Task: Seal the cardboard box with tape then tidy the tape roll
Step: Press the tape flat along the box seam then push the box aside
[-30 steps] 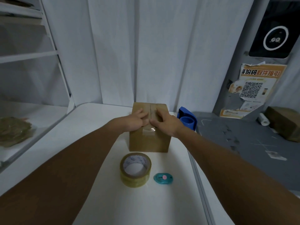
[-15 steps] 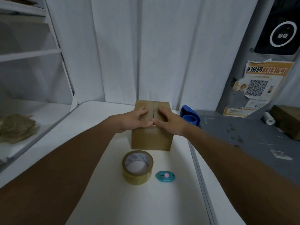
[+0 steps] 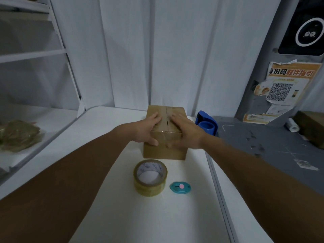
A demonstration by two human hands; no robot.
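On top of the cardboard box (image 3: 164, 135), both the left hand (image 3: 149, 130) and right hand (image 3: 185, 133) lie flat and open, so uneven pressing could easily wrinkle the tape or leave the seam lifting.

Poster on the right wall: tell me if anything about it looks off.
Yes. The orange poster with the QR code is damaged: its top edge is torn and ragged, and its lower left part curls away from the grey wall.

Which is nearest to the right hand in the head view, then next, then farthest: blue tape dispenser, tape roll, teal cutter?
From the right hand:
1. Blue tape dispenser, just right of it, beside the box.
2. Tape roll, nearer the camera, left.
3. Teal cutter, nearest the camera.
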